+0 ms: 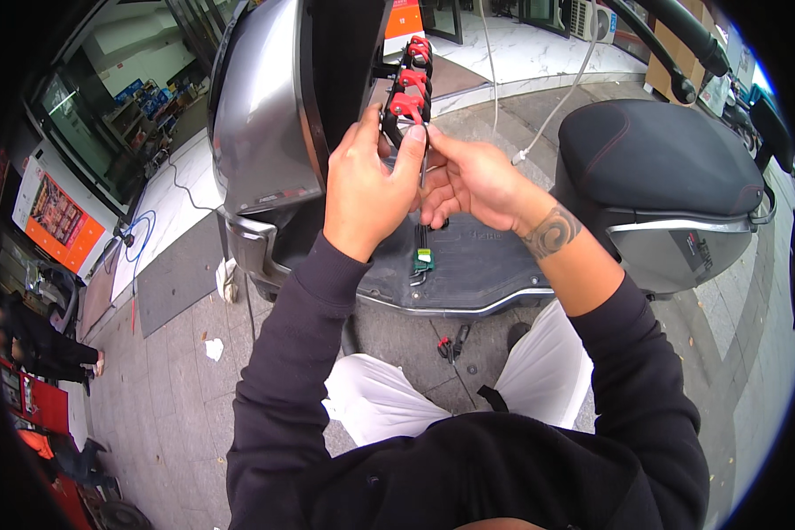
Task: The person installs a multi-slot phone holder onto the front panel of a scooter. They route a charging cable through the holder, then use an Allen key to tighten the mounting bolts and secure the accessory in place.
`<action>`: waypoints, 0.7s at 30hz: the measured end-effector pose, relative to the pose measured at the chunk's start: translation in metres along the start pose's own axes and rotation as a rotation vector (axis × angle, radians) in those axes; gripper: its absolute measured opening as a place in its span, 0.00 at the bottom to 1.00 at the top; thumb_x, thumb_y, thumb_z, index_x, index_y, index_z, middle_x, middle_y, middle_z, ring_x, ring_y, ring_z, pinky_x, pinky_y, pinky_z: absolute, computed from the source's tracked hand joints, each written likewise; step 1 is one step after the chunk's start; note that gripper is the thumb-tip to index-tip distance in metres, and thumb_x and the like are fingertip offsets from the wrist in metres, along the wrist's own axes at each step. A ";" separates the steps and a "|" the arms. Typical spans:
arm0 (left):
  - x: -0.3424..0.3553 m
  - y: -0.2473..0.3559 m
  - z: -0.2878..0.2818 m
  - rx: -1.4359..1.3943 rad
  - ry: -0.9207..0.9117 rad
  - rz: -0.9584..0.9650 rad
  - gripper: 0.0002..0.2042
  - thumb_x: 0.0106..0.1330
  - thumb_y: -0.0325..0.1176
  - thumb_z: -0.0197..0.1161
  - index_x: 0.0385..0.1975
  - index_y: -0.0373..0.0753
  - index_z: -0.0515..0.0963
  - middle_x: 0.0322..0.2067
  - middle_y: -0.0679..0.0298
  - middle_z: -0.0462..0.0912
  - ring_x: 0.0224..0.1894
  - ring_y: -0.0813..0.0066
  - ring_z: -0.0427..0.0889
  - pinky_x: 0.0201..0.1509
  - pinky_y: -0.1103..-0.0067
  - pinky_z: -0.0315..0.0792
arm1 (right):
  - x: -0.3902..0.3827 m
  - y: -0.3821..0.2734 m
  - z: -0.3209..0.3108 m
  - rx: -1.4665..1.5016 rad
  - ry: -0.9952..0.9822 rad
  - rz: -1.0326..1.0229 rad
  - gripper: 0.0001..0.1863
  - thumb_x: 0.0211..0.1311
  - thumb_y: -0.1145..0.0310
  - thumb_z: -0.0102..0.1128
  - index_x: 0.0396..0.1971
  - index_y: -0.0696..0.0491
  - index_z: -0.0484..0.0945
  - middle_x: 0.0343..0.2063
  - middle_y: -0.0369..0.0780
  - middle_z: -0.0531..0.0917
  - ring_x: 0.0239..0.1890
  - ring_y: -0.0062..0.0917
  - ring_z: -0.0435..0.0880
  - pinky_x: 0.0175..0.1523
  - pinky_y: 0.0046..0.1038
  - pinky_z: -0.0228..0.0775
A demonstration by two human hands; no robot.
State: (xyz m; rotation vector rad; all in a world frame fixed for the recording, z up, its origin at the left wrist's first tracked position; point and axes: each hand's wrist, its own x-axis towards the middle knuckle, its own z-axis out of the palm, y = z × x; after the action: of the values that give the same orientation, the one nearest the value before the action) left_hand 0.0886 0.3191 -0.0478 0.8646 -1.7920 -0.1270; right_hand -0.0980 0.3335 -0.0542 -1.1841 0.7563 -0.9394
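Note:
My left hand grips the lower end of a black bracket with red levers, which stands upright against the dark inner side of the scooter's grey front shield. My right hand is just beside it, thumb and forefinger closed on a thin metal tool at the bracket's lower end, the other fingers loosely curled. Below both hands, a green holder of hex keys lies on the scooter's dark footboard.
The black seat is at the right, the handlebar above it. White cables hang behind. Red-handled tools lie on the paving between my legs. Another person is at the left near red toolboxes and blue hoses.

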 end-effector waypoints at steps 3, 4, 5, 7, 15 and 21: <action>0.001 -0.001 -0.002 0.009 -0.022 -0.032 0.26 0.77 0.41 0.66 0.64 0.24 0.77 0.30 0.61 0.84 0.30 0.80 0.81 0.36 0.77 0.76 | 0.000 0.009 0.000 -0.091 0.024 -0.102 0.30 0.87 0.45 0.41 0.52 0.62 0.75 0.39 0.53 0.89 0.32 0.32 0.92 0.36 0.29 0.86; 0.002 -0.001 -0.003 0.023 -0.042 -0.063 0.26 0.78 0.41 0.65 0.65 0.24 0.76 0.31 0.60 0.85 0.30 0.80 0.81 0.36 0.78 0.76 | 0.001 0.012 0.000 -0.121 0.034 -0.140 0.29 0.88 0.46 0.41 0.54 0.62 0.74 0.40 0.52 0.89 0.33 0.32 0.92 0.36 0.29 0.86; 0.001 0.000 -0.004 0.015 -0.037 -0.066 0.25 0.78 0.40 0.65 0.65 0.25 0.76 0.32 0.60 0.85 0.29 0.80 0.81 0.36 0.77 0.76 | 0.002 0.016 -0.001 -0.153 0.045 -0.194 0.25 0.88 0.52 0.44 0.50 0.62 0.76 0.42 0.49 0.89 0.34 0.30 0.92 0.36 0.29 0.86; 0.000 0.003 -0.006 -0.035 -0.040 -0.090 0.26 0.75 0.37 0.66 0.64 0.22 0.76 0.33 0.53 0.84 0.30 0.66 0.83 0.37 0.70 0.77 | 0.006 0.021 -0.004 -0.305 0.100 -0.339 0.22 0.87 0.55 0.45 0.48 0.62 0.77 0.40 0.47 0.88 0.33 0.29 0.92 0.37 0.28 0.86; 0.004 0.015 -0.009 0.041 -0.060 -0.125 0.21 0.72 0.31 0.67 0.60 0.26 0.79 0.30 0.52 0.84 0.27 0.61 0.84 0.35 0.67 0.77 | 0.010 0.047 -0.005 -0.313 0.172 -0.488 0.14 0.83 0.66 0.55 0.51 0.64 0.79 0.39 0.42 0.88 0.34 0.26 0.91 0.40 0.28 0.84; 0.008 0.015 -0.011 0.049 -0.079 -0.133 0.21 0.70 0.33 0.70 0.57 0.26 0.80 0.27 0.55 0.83 0.26 0.64 0.83 0.34 0.68 0.76 | 0.023 0.047 -0.013 -0.675 0.398 -0.749 0.10 0.76 0.73 0.61 0.50 0.62 0.83 0.37 0.48 0.90 0.34 0.29 0.93 0.41 0.30 0.84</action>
State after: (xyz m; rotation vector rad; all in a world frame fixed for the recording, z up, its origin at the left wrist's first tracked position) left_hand 0.0891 0.3290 -0.0304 1.0263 -1.8170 -0.2060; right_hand -0.0906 0.3125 -0.1037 -1.9768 1.0101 -1.6435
